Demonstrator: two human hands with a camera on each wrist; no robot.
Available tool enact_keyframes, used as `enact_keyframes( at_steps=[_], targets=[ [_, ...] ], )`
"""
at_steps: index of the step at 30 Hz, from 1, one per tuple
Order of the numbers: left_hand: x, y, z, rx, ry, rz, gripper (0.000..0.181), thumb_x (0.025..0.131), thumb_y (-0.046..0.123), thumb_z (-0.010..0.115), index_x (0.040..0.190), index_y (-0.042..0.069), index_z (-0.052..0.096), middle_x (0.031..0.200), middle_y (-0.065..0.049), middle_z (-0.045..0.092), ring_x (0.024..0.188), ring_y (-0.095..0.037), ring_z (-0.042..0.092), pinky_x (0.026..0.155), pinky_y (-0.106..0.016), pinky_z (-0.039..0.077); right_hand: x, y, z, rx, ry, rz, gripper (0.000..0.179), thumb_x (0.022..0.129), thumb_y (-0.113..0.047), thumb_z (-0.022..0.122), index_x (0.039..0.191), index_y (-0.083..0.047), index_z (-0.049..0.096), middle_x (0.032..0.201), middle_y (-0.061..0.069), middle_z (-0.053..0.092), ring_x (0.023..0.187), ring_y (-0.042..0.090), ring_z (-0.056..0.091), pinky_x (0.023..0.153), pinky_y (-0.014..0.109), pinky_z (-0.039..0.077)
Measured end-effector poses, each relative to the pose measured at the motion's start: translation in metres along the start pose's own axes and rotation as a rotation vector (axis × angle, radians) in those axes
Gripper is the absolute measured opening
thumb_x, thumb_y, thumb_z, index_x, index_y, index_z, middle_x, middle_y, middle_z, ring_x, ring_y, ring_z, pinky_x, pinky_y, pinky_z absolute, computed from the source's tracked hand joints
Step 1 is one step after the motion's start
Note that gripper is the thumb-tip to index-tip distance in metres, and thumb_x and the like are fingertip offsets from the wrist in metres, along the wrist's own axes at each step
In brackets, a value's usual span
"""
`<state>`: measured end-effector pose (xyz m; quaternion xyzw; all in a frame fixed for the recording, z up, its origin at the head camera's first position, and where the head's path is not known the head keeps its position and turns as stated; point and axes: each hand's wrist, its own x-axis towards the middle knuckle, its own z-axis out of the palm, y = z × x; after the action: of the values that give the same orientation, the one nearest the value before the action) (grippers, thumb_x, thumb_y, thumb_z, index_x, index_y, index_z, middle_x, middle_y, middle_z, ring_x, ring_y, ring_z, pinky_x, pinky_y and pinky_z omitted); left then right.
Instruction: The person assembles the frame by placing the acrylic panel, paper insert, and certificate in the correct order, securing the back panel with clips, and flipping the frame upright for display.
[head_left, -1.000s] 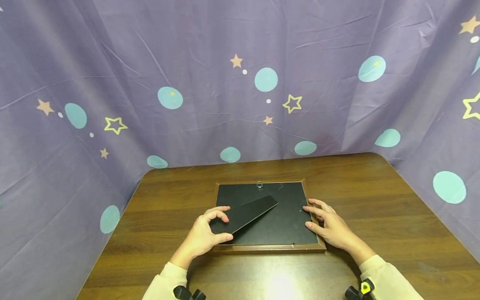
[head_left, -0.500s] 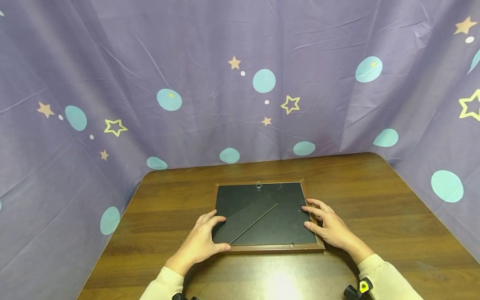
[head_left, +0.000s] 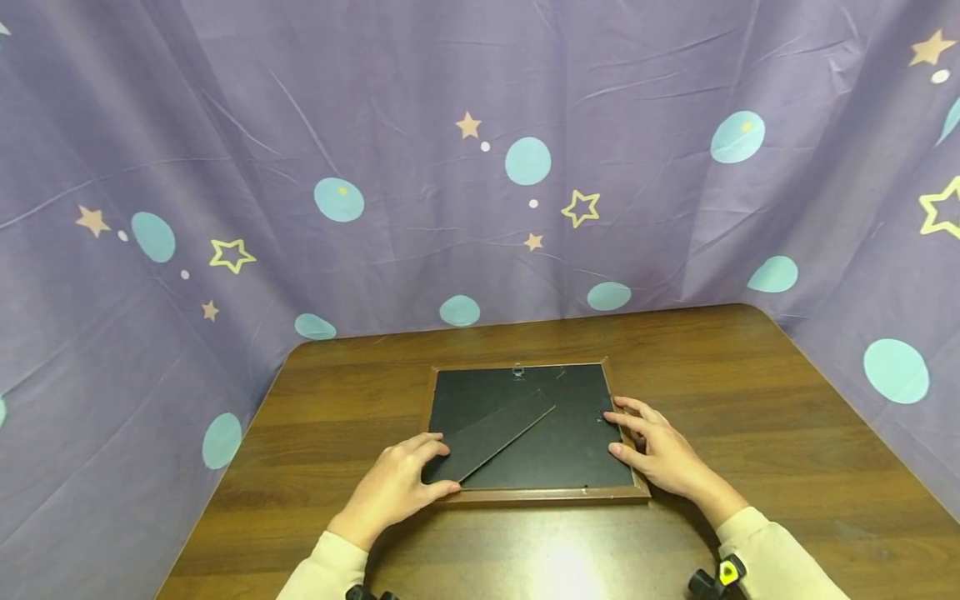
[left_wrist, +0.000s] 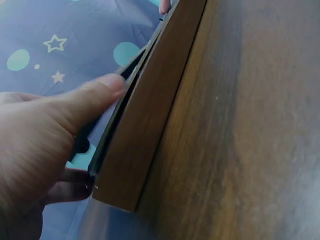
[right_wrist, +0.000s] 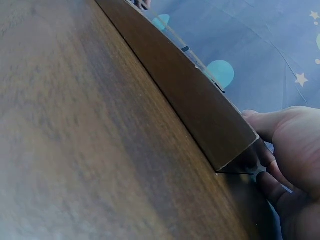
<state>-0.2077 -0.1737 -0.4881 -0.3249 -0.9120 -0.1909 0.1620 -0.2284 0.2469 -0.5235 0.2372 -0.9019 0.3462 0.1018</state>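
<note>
A picture frame (head_left: 555,496) with a brown wooden rim lies face down on the table, its black backing board (head_left: 577,442) up. Across the backing runs a slanted black easel stand (head_left: 491,433), folded down almost flat. My left hand (head_left: 397,479) grips the near left corner, thumb by the front rim and fingers over the left side; in the left wrist view the thumb (left_wrist: 102,92) lies over the stand's edge. At the right side my right hand (head_left: 660,454) holds the rim, with fingertips reaching onto the backing.
A metal hanger (head_left: 518,372) sits at the far edge of the backing. The wooden table (head_left: 750,400) extends around the frame. Behind it hangs a purple curtain (head_left: 405,275) with stars and blue dots.
The easel stand, raised at an angle a second ago, has come down against the backing. My left hand has lowered with it to the frame's corner. The right hand has stayed in place.
</note>
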Motion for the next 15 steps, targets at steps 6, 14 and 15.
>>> enact_keyframes(
  at_steps=[6, 14, 15],
  targets=[
    [0.0015, -0.0025, -0.0007, -0.015, -0.013, 0.015, 0.055, 0.064, 0.044, 0.087, 0.107, 0.014, 0.069, 0.113, -0.004, 0.067, 0.103, -0.023, 0.065, 0.085, -0.038, 0.053, -0.0008, -0.0006, 0.0010, -0.011, 0.000, 0.002, 0.048, 0.088, -0.029, 0.071, 0.130, -0.009, 0.060, 0.146, 0.014, 0.040, 0.127, 0.038, 0.043, 0.089, 0.056, 0.044],
    [0.0044, -0.0046, -0.0019, 0.011, -0.017, 0.009, 0.053, 0.065, 0.047, 0.085, 0.104, 0.014, 0.072, 0.112, -0.006, 0.067, 0.104, -0.024, 0.063, 0.088, -0.041, 0.052, -0.0001, -0.0002, 0.0003, -0.009, 0.008, -0.012, 0.048, 0.088, -0.028, 0.072, 0.130, -0.008, 0.060, 0.146, 0.015, 0.040, 0.128, 0.039, 0.042, 0.091, 0.057, 0.043],
    [0.0048, -0.0047, -0.0020, 0.015, -0.028, 0.002, 0.053, 0.066, 0.049, 0.085, 0.104, 0.014, 0.073, 0.113, -0.006, 0.067, 0.105, -0.024, 0.063, 0.088, -0.043, 0.051, 0.0000, -0.0003, 0.0001, -0.007, 0.009, -0.013, 0.048, 0.087, -0.027, 0.072, 0.130, -0.008, 0.060, 0.146, 0.015, 0.040, 0.128, 0.039, 0.042, 0.091, 0.058, 0.042]
  ],
)
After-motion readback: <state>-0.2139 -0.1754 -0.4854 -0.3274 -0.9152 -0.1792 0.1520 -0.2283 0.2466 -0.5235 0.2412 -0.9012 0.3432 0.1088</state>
